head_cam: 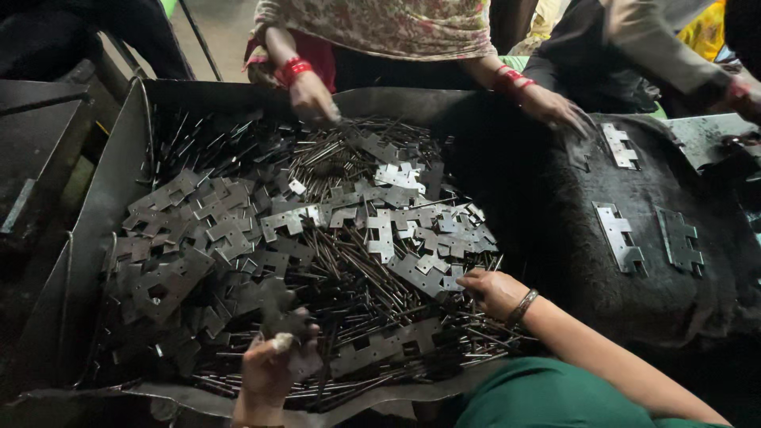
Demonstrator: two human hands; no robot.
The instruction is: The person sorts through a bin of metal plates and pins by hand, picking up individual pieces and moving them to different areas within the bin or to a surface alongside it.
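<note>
Left hand (269, 368), fingers clamped on a dull notched hinge plate (279, 313), at the near edge of the steel tray (95, 214); right hand (493, 292), fingers curled together, rests on thin metal pins (372, 277)

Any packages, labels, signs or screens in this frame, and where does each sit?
None in view: only a metal tray of loose hinge plates and pins, a dark cloth with three more plates, and bare hands.
</note>
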